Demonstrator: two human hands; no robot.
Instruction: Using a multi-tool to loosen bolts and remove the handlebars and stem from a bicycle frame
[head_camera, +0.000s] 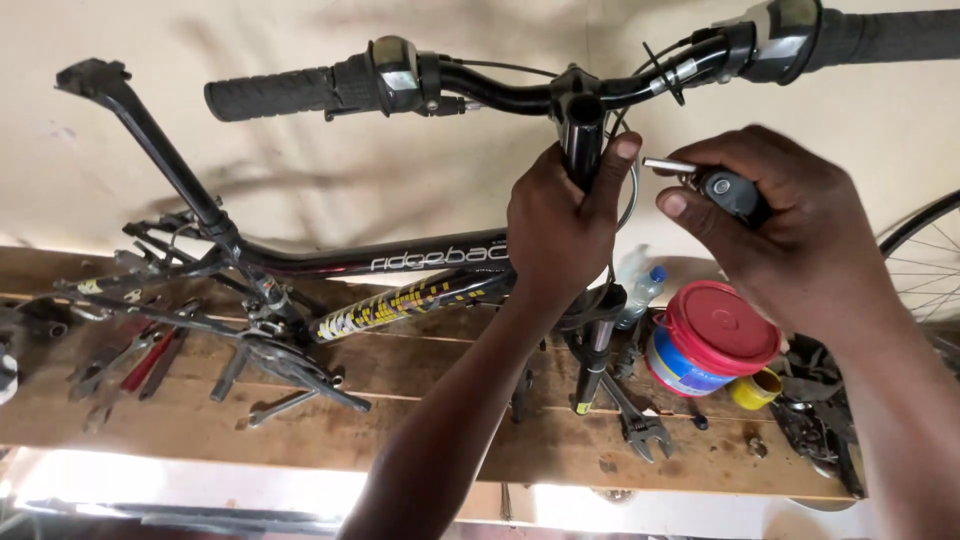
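Below, a wooden worktop (420, 385) carries tools; left hand (560, 225) fingers grip the stem (583, 140), right hand (775, 235) at three o'clock holds a multi-tool (725, 188).

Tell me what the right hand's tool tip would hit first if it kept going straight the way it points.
Probably the left hand: the right hand aims its tool leftward at the thumb on the head tube. Depth is unclear.

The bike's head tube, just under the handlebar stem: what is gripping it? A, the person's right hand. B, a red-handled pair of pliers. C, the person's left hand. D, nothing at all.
C: the left hand is wrapped around the head tube below the handlebar, while the right hand holds a folding multi-tool beside it, its metal bit pointing toward the tube.
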